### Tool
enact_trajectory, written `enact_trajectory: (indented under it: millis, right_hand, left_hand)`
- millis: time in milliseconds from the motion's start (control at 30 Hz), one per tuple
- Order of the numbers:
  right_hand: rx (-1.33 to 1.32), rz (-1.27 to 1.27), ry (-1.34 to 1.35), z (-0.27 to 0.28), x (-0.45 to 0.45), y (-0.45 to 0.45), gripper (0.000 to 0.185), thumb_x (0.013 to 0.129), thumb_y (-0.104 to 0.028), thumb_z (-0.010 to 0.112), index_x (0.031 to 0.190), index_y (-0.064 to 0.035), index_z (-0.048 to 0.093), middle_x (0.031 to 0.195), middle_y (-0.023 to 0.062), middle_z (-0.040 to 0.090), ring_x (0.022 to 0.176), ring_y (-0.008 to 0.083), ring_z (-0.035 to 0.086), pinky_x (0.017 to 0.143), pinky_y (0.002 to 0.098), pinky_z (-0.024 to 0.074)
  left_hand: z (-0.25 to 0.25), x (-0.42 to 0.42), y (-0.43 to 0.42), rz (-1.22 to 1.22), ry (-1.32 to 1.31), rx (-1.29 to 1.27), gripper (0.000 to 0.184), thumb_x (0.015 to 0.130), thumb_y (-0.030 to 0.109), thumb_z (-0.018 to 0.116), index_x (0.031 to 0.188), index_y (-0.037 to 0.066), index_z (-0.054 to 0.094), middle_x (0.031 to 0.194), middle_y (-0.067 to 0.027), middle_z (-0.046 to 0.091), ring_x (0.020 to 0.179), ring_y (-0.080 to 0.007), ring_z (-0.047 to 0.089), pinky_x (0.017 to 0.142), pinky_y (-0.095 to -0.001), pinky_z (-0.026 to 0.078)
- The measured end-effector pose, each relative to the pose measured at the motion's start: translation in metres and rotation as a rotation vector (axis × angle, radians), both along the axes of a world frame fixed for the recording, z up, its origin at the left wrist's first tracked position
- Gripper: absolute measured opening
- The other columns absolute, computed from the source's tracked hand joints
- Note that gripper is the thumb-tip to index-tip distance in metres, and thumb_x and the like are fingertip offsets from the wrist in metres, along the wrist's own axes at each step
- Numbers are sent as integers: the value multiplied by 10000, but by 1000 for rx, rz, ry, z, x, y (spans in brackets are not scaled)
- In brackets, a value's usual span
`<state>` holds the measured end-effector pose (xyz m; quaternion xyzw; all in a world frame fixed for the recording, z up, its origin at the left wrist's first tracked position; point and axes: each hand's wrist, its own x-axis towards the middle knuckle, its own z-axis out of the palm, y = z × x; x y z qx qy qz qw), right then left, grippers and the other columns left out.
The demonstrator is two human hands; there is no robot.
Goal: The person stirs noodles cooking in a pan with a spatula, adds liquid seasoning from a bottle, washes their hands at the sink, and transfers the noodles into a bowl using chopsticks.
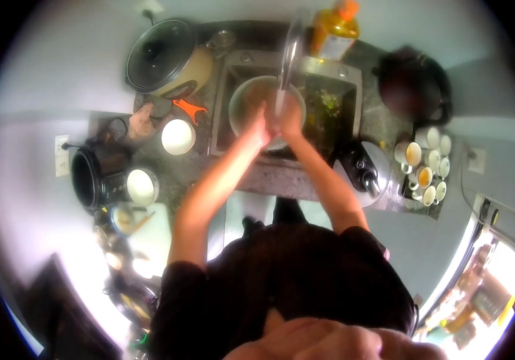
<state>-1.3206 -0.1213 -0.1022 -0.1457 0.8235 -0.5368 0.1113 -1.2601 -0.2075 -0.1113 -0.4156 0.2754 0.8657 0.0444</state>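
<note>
My left hand (259,125) and my right hand (289,117) are close together over a round pale bowl (239,103) in the sink (221,102). The faucet (287,57) reaches down between them from the back, and a whitish stream below its spout falls at my hands. My fingers are blurred and partly hidden by the faucet and stream, so their pose and anything in them cannot be made out. Green leafy bits (328,102) lie in the sink's right part.
Left stand a lidded cooker (161,57), an orange peeler (190,110), two white bowls (178,137) and a black pot (86,178). A yellow bottle (334,36) is behind the sink. To the right are a dark pan (410,90), a black-and-silver appliance (362,171) and several cups (412,153).
</note>
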Motion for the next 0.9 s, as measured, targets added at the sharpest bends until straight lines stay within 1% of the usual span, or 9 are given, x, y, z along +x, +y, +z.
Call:
enact_trajectory:
  millis: [100, 233, 333, 367, 467, 533, 733, 833, 900]
  right_hand:
    - [186, -53, -360, -32, 19, -18, 279, 858, -181, 591, 1077, -8, 591, 1090, 184, 623, 1060, 317, 585, 847, 395, 471]
    - [-130, 269, -333, -128, 29, 5, 311, 851, -204, 598, 1098, -16, 581, 1153, 167, 609, 1061, 327, 578, 901, 406, 444]
    - [908, 1096, 624, -184, 16, -3, 338, 848, -135, 549, 1157, 1, 560, 1148, 216, 588, 1043, 395, 576, 892, 443, 470]
    - [571, 804, 218, -46, 23, 12, 279, 902, -217, 500, 1070, -43, 638, 1072, 160, 650, 1019, 324, 594, 947, 452, 427]
    - [675, 1043, 95, -4, 5, 24, 271, 877, -126, 471, 1087, -6, 592, 1093, 212, 611, 955, 397, 609, 792, 450, 513]
    - [632, 987, 338, 44, -8, 49, 233, 867, -104, 470, 1034, -22, 611, 1010, 211, 639, 865, 382, 637, 733, 437, 534]
    - [1043, 897, 642, 80, -85, 37, 181, 846, -145, 521, 941, -45, 639, 925, 171, 663, 914, 330, 636, 762, 423, 525]
    - [689, 800, 834, 51, -123, 13, 167, 815, -121, 528, 813, -56, 681, 811, 139, 678, 726, 310, 664, 630, 425, 537]
    - [801, 894, 1145, 59, -136, 8, 165, 812, -104, 526, 803, -45, 680, 762, 158, 666, 745, 319, 664, 673, 419, 529]
  left_hand:
    - [8, 3, 23, 128, -94, -27, 396, 929, 381, 539, 1226, 119, 515, 1066, -85, 626, 934, -248, 616, 746, -445, 523]
    - [-92, 26, 17, -84, 62, -163, 538, 918, 404, 539, 1313, 48, 453, 1216, -183, 560, 1108, -283, 559, 881, -465, 487]
    - [-71, 14, 5, -200, 62, -342, 507, 912, 376, 537, 1294, 48, 473, 1215, -189, 561, 1110, -289, 558, 882, -462, 485]
    - [-61, 8, 1, -240, 34, -416, 497, 910, 367, 537, 1287, 48, 480, 1214, -191, 561, 1111, -291, 557, 882, -461, 484]
    - [-37, -16, -3, -373, -22, -658, 467, 904, 339, 535, 1268, 48, 499, 1213, -197, 562, 1113, -296, 556, 883, -459, 482]
    - [-29, -27, 2, -483, -71, -850, 448, 900, 320, 534, 1255, 48, 512, 1212, -200, 562, 1115, -300, 556, 884, -457, 480]
    - [-13, -20, 16, -649, -172, -1228, 394, 889, 265, 531, 1217, 47, 552, 1210, -212, 564, 1119, -311, 554, 886, -452, 476]
    - [17, -6, 17, -762, -221, -1288, 370, 883, 237, 529, 1197, 47, 571, 1208, -217, 565, 1121, -317, 553, 887, -449, 473]
    - [38, -3, 6, -1014, -274, -1215, 317, 859, 178, 525, 1130, 47, 625, 1175, -213, 588, 1127, -328, 547, 898, -451, 458]
